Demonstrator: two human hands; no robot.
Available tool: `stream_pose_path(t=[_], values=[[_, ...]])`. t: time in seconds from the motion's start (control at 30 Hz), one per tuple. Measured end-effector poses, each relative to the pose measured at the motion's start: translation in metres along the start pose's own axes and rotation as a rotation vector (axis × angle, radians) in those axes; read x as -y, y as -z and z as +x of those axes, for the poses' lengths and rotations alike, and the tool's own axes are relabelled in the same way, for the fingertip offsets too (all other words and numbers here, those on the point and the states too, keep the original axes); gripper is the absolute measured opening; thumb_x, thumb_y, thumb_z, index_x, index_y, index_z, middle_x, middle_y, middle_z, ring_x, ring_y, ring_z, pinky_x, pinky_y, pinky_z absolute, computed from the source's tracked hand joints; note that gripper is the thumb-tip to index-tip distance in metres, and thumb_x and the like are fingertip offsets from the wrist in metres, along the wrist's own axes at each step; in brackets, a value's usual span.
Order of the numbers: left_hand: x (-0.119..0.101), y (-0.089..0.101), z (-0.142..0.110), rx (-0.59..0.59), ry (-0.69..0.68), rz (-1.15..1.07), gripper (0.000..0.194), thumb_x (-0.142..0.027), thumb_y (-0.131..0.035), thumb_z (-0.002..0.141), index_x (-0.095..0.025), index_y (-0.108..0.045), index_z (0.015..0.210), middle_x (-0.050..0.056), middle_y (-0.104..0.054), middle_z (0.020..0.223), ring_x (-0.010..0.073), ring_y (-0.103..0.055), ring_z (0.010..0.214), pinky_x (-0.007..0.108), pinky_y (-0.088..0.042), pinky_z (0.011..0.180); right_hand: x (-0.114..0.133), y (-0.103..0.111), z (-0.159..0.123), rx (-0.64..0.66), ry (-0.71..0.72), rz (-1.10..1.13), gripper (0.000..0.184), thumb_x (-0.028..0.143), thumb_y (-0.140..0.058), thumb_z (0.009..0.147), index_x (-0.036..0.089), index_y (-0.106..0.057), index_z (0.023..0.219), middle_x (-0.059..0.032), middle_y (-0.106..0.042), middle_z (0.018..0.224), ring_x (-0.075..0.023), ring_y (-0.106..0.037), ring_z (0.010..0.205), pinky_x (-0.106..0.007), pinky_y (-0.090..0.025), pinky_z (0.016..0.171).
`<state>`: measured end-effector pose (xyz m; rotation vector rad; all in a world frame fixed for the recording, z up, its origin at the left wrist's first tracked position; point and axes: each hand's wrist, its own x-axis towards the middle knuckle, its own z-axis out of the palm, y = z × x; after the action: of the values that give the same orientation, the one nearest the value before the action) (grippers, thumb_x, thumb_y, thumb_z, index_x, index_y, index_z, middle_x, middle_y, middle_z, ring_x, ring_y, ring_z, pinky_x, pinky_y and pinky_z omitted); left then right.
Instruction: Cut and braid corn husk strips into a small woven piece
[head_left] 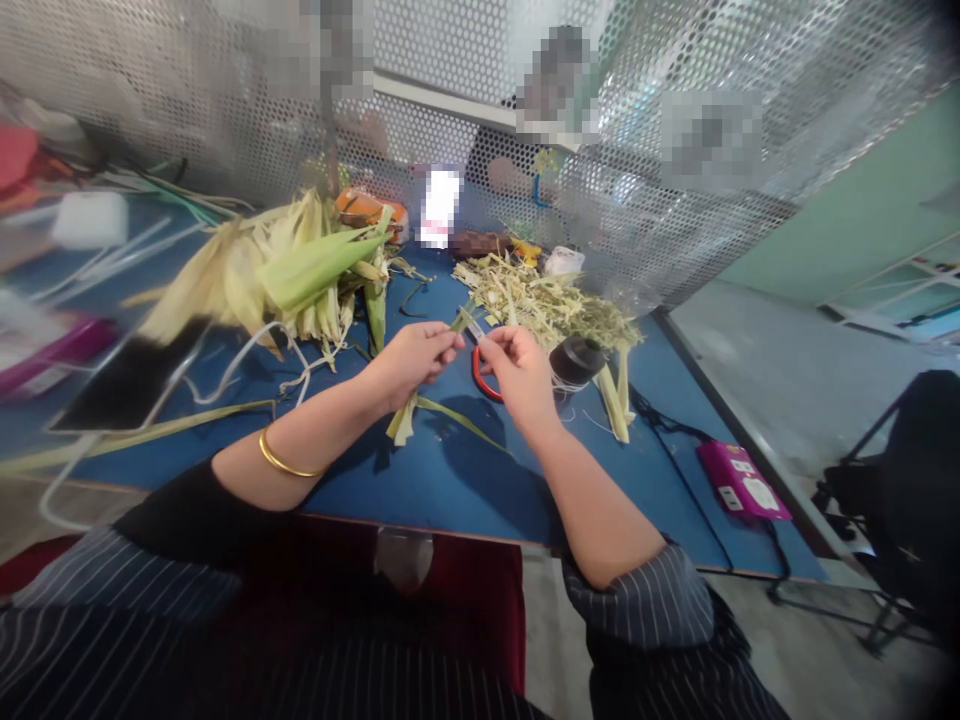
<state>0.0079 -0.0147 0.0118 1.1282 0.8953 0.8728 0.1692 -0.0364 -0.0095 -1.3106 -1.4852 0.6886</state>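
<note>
My left hand (416,362) is closed around a small bundle of corn husk strips (403,422). Their tips poke out past its fingers, and the lower ends hang beneath the palm. In my right hand (519,372) is a pair of scissors with red handles (487,378). The blades point up and left, touching or very near the husk tips; I cannot tell whether they are cutting. Beyond both hands lies a heap of husk trimmings (544,300). A black spool of thread (576,358) stands just right of my right hand.
A pile of corn husks (300,270) covers the back left of the blue table (457,480). Near it are a dark tablet (131,385) and a white cable (240,360). A purple packet (742,482) sits at the right edge. Perforated metal panels (225,110) rise behind.
</note>
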Motion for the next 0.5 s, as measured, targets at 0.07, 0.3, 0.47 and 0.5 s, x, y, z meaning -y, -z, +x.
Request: stream_pose_path(t=[0.07,0.3,0.47,0.5], values=[[-0.002,0.008,0.004,-0.075,-0.051,-0.033,0.018,-0.016,-0.044,0.091,-0.014,-0.053,0.076,-0.005,-0.043,0.057,0.0006,-0.026,0.036,0.016,-0.017,0.037,0.0,-0.001,-0.004,0.21,0.09,-0.247,0.026,0.046,-0.063,0.079,0.021,-0.058,0.083,0.0025,-0.058,0.07,-0.012,-0.053,0.061,-0.026,-0.041,0.062],[-0.001,0.018,0.008,-0.069,-0.055,-0.015,0.017,-0.016,-0.049,0.09,-0.013,-0.058,0.076,-0.002,-0.051,0.062,0.0001,-0.035,0.038,0.016,-0.019,0.036,0.001,-0.014,-0.016,0.619,0.409,-0.827,0.005,0.022,-0.058,0.084,0.018,-0.06,0.084,-0.004,-0.059,0.085,-0.0151,-0.055,0.076,-0.026,-0.035,0.067],[-0.001,0.014,0.008,-0.086,-0.038,0.049,0.014,-0.017,-0.051,0.089,-0.014,-0.058,0.078,0.001,-0.061,0.067,0.0051,-0.055,0.047,0.016,-0.034,0.041,0.004,0.003,-0.004,0.439,0.498,-1.044,0.015,0.016,-0.046,0.088,0.018,-0.061,0.089,-0.0058,-0.061,0.083,-0.0171,-0.053,0.073,-0.03,-0.033,0.07],[-0.001,0.013,0.008,-0.091,-0.033,0.053,0.014,-0.017,-0.051,0.089,-0.014,-0.058,0.078,0.002,-0.064,0.068,0.0072,-0.06,0.052,0.017,-0.04,0.045,0.006,0.008,-0.001,0.394,0.538,-1.086,0.018,0.015,-0.043,0.089,0.018,-0.061,0.09,-0.0064,-0.062,0.082,-0.0173,-0.052,0.072,-0.031,-0.032,0.071]])
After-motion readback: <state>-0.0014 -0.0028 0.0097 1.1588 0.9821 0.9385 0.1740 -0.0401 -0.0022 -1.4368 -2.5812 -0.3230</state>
